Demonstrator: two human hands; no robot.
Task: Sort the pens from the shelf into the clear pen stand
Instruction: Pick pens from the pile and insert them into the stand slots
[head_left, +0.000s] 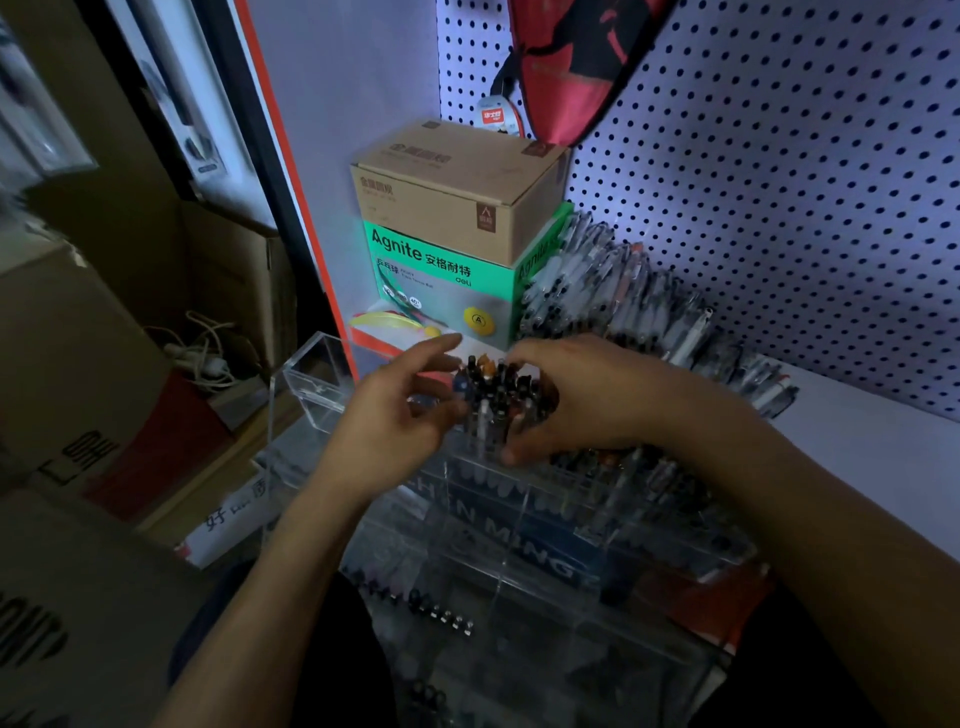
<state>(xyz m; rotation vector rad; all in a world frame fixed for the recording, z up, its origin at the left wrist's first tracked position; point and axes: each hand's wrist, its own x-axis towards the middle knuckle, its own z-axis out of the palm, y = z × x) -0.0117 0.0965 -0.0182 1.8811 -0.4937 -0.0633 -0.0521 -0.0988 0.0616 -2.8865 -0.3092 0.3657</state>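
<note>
A bunch of dark-capped pens (493, 395) stands upright in a back compartment of the clear tiered pen stand (524, 525). My right hand (576, 400) curls round the bunch from the right, thumb low at the front. My left hand (400, 421) is at the bunch's left side with loosely spread fingers, the index finger pointing up and away. It touches the pens but does not grip them. More pens (623, 296) lie heaped on the white shelf (857, 447) behind my right hand. Lower compartments hold a few pens (441, 613).
A green Agnite box (441, 291) with a cardboard box (457, 192) on top stands at the shelf's back left. Behind is a pegboard (779, 182) with a red bag (566, 62) hanging. Cardboard cartons (78, 364) fill the left. A yellow feathered item (389, 321) lies beside the green box.
</note>
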